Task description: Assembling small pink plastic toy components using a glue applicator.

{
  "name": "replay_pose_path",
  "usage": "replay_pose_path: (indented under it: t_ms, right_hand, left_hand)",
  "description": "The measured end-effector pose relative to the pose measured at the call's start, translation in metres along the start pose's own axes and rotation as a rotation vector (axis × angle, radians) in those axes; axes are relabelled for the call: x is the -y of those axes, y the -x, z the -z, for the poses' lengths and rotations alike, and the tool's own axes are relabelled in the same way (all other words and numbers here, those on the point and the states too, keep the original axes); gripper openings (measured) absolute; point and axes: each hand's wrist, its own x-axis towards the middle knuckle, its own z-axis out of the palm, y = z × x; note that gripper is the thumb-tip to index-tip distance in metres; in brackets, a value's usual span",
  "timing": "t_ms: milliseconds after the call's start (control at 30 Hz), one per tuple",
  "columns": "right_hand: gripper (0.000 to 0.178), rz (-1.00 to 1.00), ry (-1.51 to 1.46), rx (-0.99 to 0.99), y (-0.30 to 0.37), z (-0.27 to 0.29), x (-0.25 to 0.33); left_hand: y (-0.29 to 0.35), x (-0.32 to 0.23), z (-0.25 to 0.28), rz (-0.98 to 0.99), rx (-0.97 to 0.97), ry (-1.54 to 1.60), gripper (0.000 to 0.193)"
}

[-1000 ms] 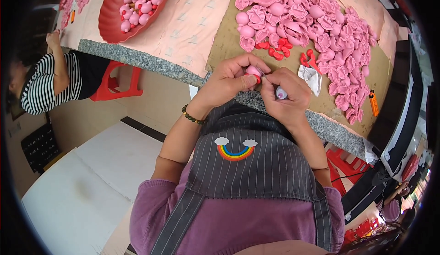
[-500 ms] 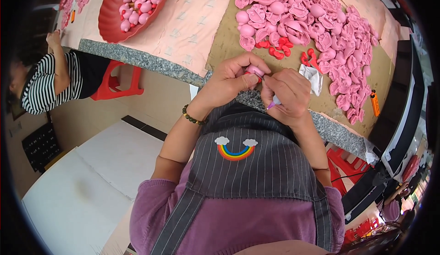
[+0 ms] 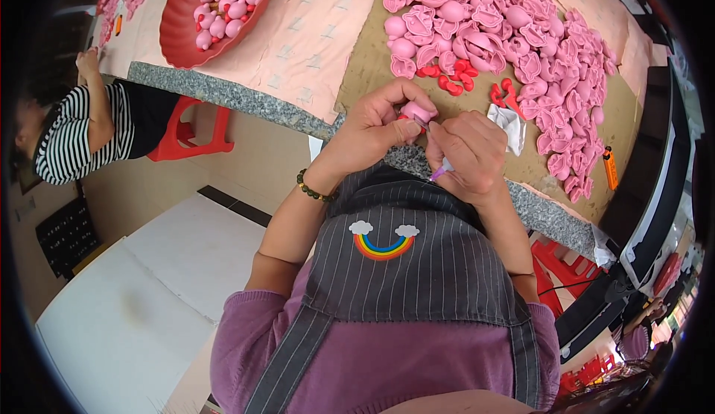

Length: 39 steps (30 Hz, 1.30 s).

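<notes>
My left hand point(image 3: 371, 125) is closed around a small rounded pink plastic piece point(image 3: 420, 110), with a bit of red showing at its side. Right beside it, the fingertips of my right hand point(image 3: 474, 153) are pinched together against the piece's lower edge. A slim white thing with a purple tip point(image 3: 441, 170) is tucked in that same hand, its tip pointing down toward my apron; most of it is hidden by the fingers. Several small red curved parts point(image 3: 450, 83) lie on the brown board point(image 3: 365, 71) just beyond my hands.
A large heap of pink plastic shells point(image 3: 514, 64) covers the board's right side. Near it lie a crumpled white cloth point(image 3: 508, 127) and an orange tool point(image 3: 611, 167). A red bowl point(image 3: 175, 38) with assembled pink pieces stands far left. A co-worker in stripes point(image 3: 82, 135) sits at left.
My left index finger has lifted a little, showing more of the pink piece. My right hand has turned slightly, and the purple tip has shifted a little left.
</notes>
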Motion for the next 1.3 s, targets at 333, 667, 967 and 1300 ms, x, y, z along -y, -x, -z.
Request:
replay_pose_path:
  t_ms: [333, 667, 967, 1300]
  right_hand:
    - [0.003, -0.636, -0.282, -0.250, 0.005, 0.003, 0.009]
    - [0.006, -0.544, -0.196, -0.017, 0.010, -0.002, 0.001]
    - [0.018, -0.510, 0.459, -0.044, -0.005, 0.045, 0.005]
    - [0.015, -0.603, 0.550, 0.082, 0.006, 0.050, -0.001]
  left_hand:
    - [0.001, 0.006, 0.005, -0.123, -0.053, 0.163, 0.030]
    - [0.021, -0.009, -0.004, -0.278, -0.159, 0.276, 0.023]
    - [0.014, -0.014, -0.013, -0.215, -0.094, 0.204, 0.025]
    - [-0.005, 0.010, -0.020, -0.085, -0.075, 0.292, 0.039]
